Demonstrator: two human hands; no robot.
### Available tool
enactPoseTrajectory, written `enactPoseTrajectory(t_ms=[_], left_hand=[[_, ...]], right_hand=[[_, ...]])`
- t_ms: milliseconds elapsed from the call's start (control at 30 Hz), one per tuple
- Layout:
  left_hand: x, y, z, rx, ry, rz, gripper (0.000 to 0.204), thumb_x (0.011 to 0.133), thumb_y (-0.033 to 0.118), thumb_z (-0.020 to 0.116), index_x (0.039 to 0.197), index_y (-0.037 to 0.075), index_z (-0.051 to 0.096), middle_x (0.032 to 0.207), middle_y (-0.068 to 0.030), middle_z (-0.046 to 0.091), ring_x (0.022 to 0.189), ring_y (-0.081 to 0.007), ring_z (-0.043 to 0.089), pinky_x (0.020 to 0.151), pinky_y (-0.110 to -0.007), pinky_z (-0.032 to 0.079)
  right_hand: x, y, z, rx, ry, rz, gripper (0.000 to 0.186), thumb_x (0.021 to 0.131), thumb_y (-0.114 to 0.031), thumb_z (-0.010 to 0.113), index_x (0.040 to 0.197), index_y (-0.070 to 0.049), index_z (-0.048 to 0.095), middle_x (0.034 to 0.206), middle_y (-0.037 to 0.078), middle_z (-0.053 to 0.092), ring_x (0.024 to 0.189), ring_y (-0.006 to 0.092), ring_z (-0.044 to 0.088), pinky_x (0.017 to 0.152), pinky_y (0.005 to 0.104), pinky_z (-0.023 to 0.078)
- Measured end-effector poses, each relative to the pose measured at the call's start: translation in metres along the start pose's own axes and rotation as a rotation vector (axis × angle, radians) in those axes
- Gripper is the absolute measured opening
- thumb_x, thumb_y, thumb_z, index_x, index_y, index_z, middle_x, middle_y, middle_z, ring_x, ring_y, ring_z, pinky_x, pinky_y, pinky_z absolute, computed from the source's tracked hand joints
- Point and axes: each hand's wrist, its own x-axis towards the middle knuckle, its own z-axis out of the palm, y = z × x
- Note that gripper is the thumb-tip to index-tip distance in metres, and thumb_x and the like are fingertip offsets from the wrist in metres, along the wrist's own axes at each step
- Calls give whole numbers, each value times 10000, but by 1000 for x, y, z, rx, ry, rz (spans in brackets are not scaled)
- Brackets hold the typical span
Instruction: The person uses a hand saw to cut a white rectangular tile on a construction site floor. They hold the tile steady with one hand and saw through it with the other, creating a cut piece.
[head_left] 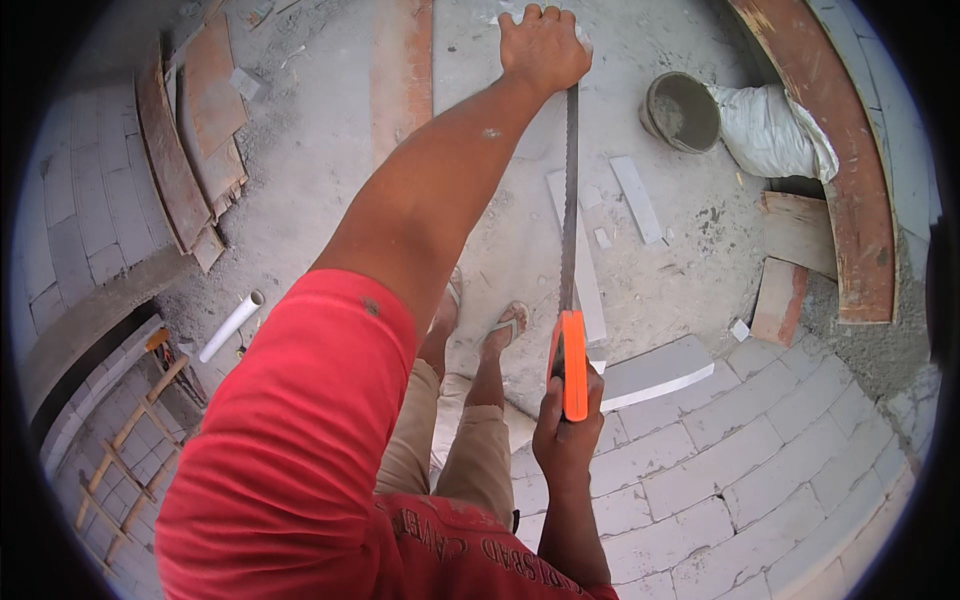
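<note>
A hand saw [571, 220] with an orange and black handle stretches away in front of me, its toothed blade pointing to the far edge of the view. My right hand [567, 435] is wrapped around the handle, close to my body. At the blade's far end, my left hand [545, 50] is closed with its fingers curled; the tip of the blade is hidden under it. A small pale bit shows beside that hand. Below the blade lies a long, thin light-grey block strip [585, 270], and a larger pale block [655, 372] sits right of the handle.
On the floor are a short block strip [636, 198], small offcuts, a grey bucket [682, 112] and a white sack [770, 130]. Boards lean at the left [180, 150] and right [850, 170]. A white pipe [231, 325] and a bamboo ladder [125, 450] are at left, a block wall [740, 480] at lower right.
</note>
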Motion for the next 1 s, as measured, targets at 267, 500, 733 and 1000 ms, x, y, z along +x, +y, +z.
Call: enactPoseTrajectory(t_ms=[267,500,733,1000], left_hand=[[0,8,0,2,-26,-19,523,983,441,512,1319,81,686,1346,-78,680,1347,-268,556,1065,-584,382],[6,14,-15,-46,-45,13,478,972,409,580,1293,70,681,1318,-89,689,1316,-282,572,1072,-592,391],[0,7,-7,-9,-15,22,504,971,425,543,1337,110,686,1346,-43,691,1326,-271,561,1073,-599,363],[-17,7,-6,-38,50,19,461,986,410,527,1304,129,708,1308,-43,707,1302,-269,573,1043,-597,370]], right_hand=[[213,-32,28,-12,153,-51,391,1081,-255,604,1350,20,533,824,203,706,740,419,707,699,459,549],[132,-7,39,59,69,95,360,1083,-174,562,1389,12,524,1019,230,740,903,324,757,753,405,574],[92,-1,24,-8,191,-68,352,1060,-113,564,1339,99,536,1064,284,734,863,374,768,767,411,590],[88,-7,35,31,95,45,444,1074,-165,573,1464,7,449,1110,266,724,955,421,752,828,472,593]])
